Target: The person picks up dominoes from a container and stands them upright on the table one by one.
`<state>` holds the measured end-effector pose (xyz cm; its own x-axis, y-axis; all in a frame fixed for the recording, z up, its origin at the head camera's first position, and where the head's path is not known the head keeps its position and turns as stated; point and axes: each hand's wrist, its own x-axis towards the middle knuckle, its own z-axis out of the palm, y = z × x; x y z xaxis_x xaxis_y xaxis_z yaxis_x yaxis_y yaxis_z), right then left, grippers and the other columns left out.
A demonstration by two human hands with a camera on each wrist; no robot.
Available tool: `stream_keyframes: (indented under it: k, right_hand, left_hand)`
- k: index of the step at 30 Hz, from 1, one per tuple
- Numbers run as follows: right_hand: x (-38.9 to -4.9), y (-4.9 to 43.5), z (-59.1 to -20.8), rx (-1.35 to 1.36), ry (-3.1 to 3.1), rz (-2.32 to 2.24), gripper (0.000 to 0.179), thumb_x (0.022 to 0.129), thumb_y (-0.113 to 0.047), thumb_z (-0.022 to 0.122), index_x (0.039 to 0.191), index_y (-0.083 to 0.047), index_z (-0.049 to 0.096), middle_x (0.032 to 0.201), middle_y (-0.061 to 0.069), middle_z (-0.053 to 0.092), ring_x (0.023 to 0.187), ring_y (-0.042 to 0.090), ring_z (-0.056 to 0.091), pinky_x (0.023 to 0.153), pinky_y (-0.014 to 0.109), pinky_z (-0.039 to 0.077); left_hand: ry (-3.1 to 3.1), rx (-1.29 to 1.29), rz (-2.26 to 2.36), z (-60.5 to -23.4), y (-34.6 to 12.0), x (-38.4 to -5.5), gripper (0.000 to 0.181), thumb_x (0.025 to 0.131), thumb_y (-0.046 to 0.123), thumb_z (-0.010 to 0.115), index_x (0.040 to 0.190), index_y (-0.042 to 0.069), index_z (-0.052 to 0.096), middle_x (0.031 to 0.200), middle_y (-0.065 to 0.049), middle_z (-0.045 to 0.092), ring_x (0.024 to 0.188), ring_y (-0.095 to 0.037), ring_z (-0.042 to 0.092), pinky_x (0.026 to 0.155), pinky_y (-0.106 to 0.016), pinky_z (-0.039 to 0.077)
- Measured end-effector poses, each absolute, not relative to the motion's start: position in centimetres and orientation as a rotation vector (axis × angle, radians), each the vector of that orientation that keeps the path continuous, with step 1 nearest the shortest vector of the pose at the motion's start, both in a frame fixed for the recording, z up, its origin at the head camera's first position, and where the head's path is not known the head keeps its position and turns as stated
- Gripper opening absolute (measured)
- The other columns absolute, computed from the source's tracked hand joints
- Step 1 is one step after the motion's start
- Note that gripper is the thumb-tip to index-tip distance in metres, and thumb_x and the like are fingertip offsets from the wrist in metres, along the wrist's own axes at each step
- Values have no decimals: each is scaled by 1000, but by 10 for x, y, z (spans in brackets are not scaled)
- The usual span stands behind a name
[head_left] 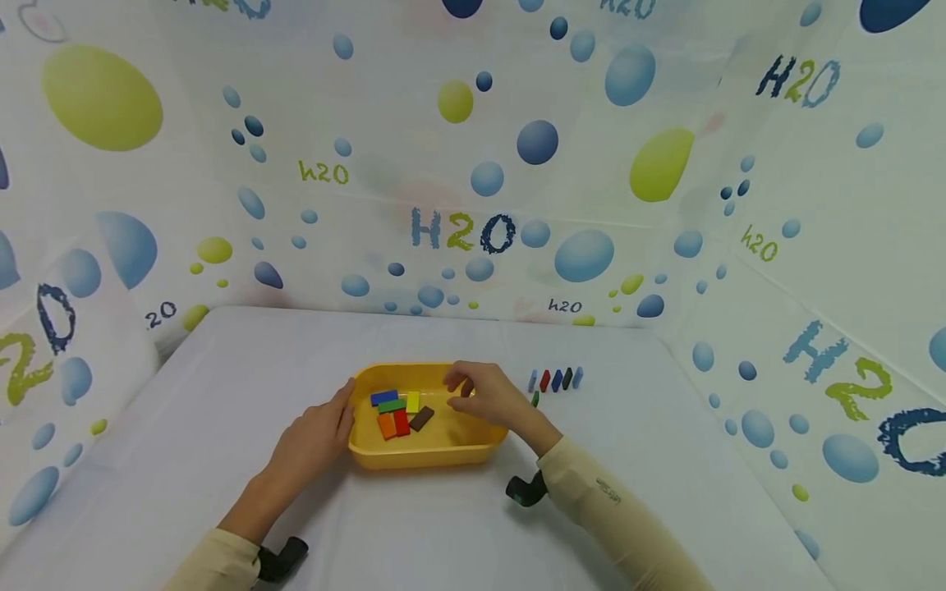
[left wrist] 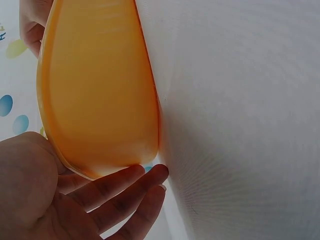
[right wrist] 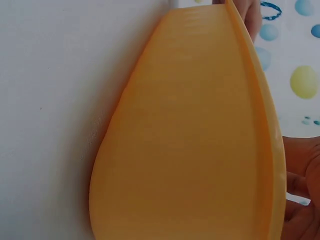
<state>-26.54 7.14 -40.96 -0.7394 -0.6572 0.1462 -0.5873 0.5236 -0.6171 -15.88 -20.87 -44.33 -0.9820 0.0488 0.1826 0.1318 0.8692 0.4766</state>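
Head view puts the yellow tray point(head_left: 429, 460) in the middle of the table point(head_left: 414, 533), its long axis running left to right and its open side up. Six blocks lie in its left and middle part. The blue block point(head_left: 384, 398) and green block point(head_left: 392, 406) lie lengthwise left to right, right ends slightly farther off. Near them, the orange block point(head_left: 388, 426) and red block point(head_left: 401, 423) sit side by side, long axes near to far, far ends leaning left. The yellow block point(head_left: 413, 401) points near to far, and the brown block point(head_left: 421, 419) slants from near left to far right.

The left hand point(head_left: 314, 435) rests against the tray's left end, its fingers extended along the wall. The right hand point(head_left: 493, 398) is over the tray's right end, fingers bent, with a visible gap between thumb and forefinger and nothing seen between them. Beyond its wrist stands a small green piece point(head_left: 535, 400), partly hidden; farther right, a row of five blocks point(head_left: 557, 380) stands upright.

White cloth covers the table. White sheets point(head_left: 399, 107) printed with blue and lime spots and "H2O" rise at the far, left and right sides. Both sleeves point(head_left: 621, 509) are cream.
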Motion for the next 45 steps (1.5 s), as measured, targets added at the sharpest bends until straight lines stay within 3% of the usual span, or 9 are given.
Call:
stream_keyframes:
  k: [7,21,34,42,45]
  right_hand:
    - [-267,56,-413,-1095,2648,-903,28,93,-7,79,120,-3,70,110,3,70,89,14,64,80,23,53]
    - [-267,35,-423,-1034,2606,-827,22,95,-3,76,115,-11,70,107,0,69,92,11,63,84,23,52]
    - [-265,26,-432,-1020,2571,-764,22,94,2,74,113,-9,73,109,-2,70,99,15,64,91,26,52]
    - [-264,24,-436,-1009,2561,-733,21,91,-3,80,111,-8,76,98,-3,68,90,12,61,86,25,52]
    - [-264,22,-436,-1031,2578,-665,15,91,-6,81,103,-11,77,91,-6,66,87,12,58,84,24,50]
  left_hand:
    - [-2879,-143,-755,-442,-210,-159,55,108,15,50,156,-8,37,67,-4,42,55,-18,40,53,-33,40]
    - [-2879,-141,-748,-447,-211,-161,55,108,15,51,155,-8,37,68,-3,43,57,-18,42,56,-34,43]
    - [-2869,-150,-750,-444,-210,-158,55,107,15,51,155,-9,38,68,-3,42,57,-18,41,56,-33,43]
    - [-2868,-153,-733,-446,-210,-159,55,107,15,52,155,-9,38,70,-2,46,58,-18,43,58,-33,46]
    - [-2865,-152,-740,-446,-210,-159,55,107,15,52,155,-8,38,69,-2,45,58,-18,43,56,-33,45]
